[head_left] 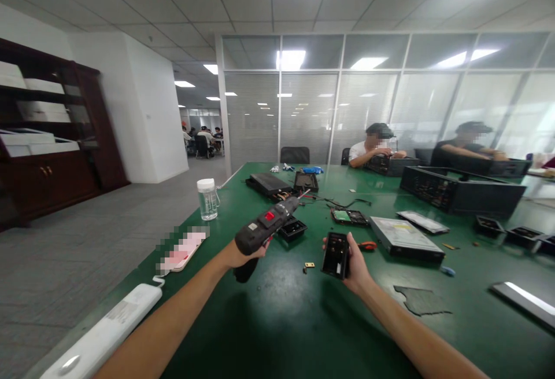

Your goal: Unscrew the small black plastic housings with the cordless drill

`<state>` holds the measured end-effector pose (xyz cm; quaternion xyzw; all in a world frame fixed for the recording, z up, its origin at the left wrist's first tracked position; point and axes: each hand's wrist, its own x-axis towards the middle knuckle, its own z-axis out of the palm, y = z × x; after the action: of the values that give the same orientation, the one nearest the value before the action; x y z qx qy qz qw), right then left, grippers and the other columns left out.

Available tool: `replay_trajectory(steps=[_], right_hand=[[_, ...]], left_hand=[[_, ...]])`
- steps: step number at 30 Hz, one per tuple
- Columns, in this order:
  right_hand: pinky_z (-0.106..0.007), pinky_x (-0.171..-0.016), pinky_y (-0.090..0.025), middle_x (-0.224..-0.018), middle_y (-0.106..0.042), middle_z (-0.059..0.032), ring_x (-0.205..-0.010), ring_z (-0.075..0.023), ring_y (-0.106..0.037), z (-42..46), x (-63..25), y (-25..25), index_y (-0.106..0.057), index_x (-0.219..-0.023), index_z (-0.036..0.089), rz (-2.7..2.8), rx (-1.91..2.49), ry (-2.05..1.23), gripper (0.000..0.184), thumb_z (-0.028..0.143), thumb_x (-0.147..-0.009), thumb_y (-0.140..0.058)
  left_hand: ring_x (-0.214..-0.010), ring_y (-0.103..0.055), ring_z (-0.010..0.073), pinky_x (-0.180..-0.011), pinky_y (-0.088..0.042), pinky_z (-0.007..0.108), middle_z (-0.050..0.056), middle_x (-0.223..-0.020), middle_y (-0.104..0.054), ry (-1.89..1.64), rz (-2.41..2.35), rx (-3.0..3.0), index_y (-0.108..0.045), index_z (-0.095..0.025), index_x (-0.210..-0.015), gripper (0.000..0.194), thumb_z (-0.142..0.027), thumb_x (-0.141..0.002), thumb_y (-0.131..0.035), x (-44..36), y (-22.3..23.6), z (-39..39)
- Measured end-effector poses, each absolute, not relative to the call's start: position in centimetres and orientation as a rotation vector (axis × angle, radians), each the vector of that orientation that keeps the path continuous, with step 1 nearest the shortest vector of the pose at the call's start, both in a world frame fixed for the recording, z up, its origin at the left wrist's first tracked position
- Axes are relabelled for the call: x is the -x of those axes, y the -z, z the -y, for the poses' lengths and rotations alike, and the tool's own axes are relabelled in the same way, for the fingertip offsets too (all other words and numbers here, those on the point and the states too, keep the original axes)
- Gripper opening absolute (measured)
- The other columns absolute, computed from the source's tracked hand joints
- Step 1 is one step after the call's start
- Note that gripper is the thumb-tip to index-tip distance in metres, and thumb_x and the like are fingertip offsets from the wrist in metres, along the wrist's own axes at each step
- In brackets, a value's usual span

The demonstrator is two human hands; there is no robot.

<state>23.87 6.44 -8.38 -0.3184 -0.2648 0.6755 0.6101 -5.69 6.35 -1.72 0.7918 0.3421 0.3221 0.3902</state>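
Note:
A black cordless drill with a red button is gripped by its handle in my left hand, its bit pointing away and to the right above the table. My right hand is closed around a small black open tray, tilted so that its inside shows. Small bits appear to lie in it, too small to name. Behind the drill stands another small black tray. On the table between my hands is a small yellow metal piece. An orange-handled tool lies just past my right hand.
The green table holds an optical drive, a hard drive, a black computer case and a thin dark sheet. To the left are a water bottle, a phone and a power strip. Two people sit across.

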Motion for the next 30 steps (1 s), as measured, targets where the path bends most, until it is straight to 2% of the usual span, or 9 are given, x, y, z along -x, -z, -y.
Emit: replay_trajectory(steps=[2, 5, 11, 15, 17, 20, 22, 26, 30], right_hand=[[-0.033, -0.060, -0.047, -0.072, -0.065, -0.0089, -0.067, -0.0217, -0.061, -6.9, -23.7, 7.9, -0.064, -0.087, 0.015, 0.611, 0.709, -1.524, 0.046, 0.055, -0.073, -0.046], [-0.034, -0.064, -0.047, -0.073, -0.066, -0.0089, -0.071, -0.0225, -0.062, -8.0, -23.7, 7.5, -0.064, -0.086, 0.015, 0.573, 0.672, -1.478, 0.043, 0.053, -0.073, -0.046], [-0.034, -0.063, -0.048, -0.073, -0.066, -0.0078, -0.068, -0.0215, -0.062, -9.9, -23.9, 8.3, -0.064, -0.083, 0.018, 0.514, 0.670, -1.420, 0.053, 0.063, -0.073, -0.036], [-0.034, -0.062, -0.048, -0.072, -0.065, -0.0078, -0.067, -0.0215, -0.061, -9.9, -23.8, 8.5, -0.063, -0.083, 0.019, 0.540, 0.691, -1.423, 0.054, 0.064, -0.073, -0.035], [-0.034, -0.062, -0.048, -0.071, -0.065, -0.0079, -0.069, -0.0222, -0.061, -9.8, -23.7, 8.4, -0.063, -0.083, 0.019, 0.542, 0.693, -1.426, 0.053, 0.063, -0.073, -0.036], [-0.035, -0.063, -0.048, -0.074, -0.066, -0.0080, -0.072, -0.0229, -0.061, -9.7, -23.6, 8.4, -0.063, -0.084, 0.018, 0.533, 0.676, -1.434, 0.049, 0.060, -0.072, -0.041], [-0.036, -0.064, -0.048, -0.075, -0.066, -0.0081, -0.072, -0.0230, -0.061, -9.7, -23.6, 8.4, -0.063, -0.084, 0.017, 0.531, 0.657, -1.438, 0.048, 0.059, -0.072, -0.042], [-0.035, -0.065, -0.048, -0.072, -0.065, -0.0085, -0.070, -0.0226, -0.061, -9.8, -23.7, 8.6, -0.063, -0.082, 0.016, 0.549, 0.653, -1.434, 0.048, 0.058, -0.073, -0.041], [-0.035, -0.065, -0.047, -0.069, -0.064, -0.0087, -0.067, -0.0221, -0.061, -9.8, -23.7, 8.5, -0.063, -0.080, 0.016, 0.551, 0.669, -1.423, 0.050, 0.060, -0.074, -0.039]], left_hand=[[-0.061, -0.050, 0.0105, -0.065, -0.042, 0.029, 0.001, -0.074, -0.052, -0.810, -0.599, -1.823, -0.045, -0.012, -0.107, 0.050, -0.038, -0.066, -0.055, 5.1, 1.0, -6.8], [-0.056, -0.048, 0.0093, -0.060, -0.040, 0.027, 0.000, -0.067, -0.051, -0.720, -0.506, -1.648, -0.047, -0.011, -0.105, 0.047, -0.035, -0.066, -0.056, 4.7, 0.1, -6.8], [-0.050, -0.048, 0.0091, -0.053, -0.039, 0.025, 0.000, -0.061, -0.053, -0.568, -0.604, -1.477, -0.053, -0.010, -0.100, 0.040, -0.027, -0.063, -0.056, 5.1, -0.9, -5.8], [-0.048, -0.050, 0.0106, -0.048, -0.038, 0.024, 0.001, -0.061, -0.056, -0.489, -0.689, -1.406, -0.056, -0.010, -0.095, 0.039, -0.022, -0.057, -0.057, 4.5, -1.1, -5.0], [-0.045, -0.050, 0.0115, -0.046, -0.037, 0.023, -0.001, -0.050, -0.053, -0.442, -0.750, -1.424, -0.058, -0.010, -0.088, 0.033, -0.020, -0.056, -0.056, 4.1, -0.9, -4.7], [-0.045, -0.049, 0.0105, -0.046, -0.037, 0.022, 0.000, -0.049, -0.053, -0.425, -0.828, -1.468, -0.060, -0.010, -0.073, 0.021, -0.016, -0.053, -0.058, 3.5, -0.4, -4.2], [-0.045, -0.048, 0.0102, -0.046, -0.037, 0.022, -0.001, -0.050, -0.053, -0.427, -0.823, -1.479, -0.060, -0.010, -0.073, 0.021, -0.016, -0.054, -0.058, 3.3, -0.3, -4.1], [-0.047, -0.048, 0.0087, -0.047, -0.037, 0.023, -0.001, -0.061, -0.055, -0.454, -0.728, -1.494, -0.059, -0.011, -0.087, 0.033, -0.013, -0.054, -0.058, 3.1, -0.6, -4.1], [-0.048, -0.047, 0.0072, -0.047, -0.038, 0.022, 0.001, -0.071, -0.056, -0.491, -0.661, -1.498, -0.058, -0.012, -0.088, 0.032, -0.014, -0.055, -0.058, 3.0, -0.6, -4.2]])
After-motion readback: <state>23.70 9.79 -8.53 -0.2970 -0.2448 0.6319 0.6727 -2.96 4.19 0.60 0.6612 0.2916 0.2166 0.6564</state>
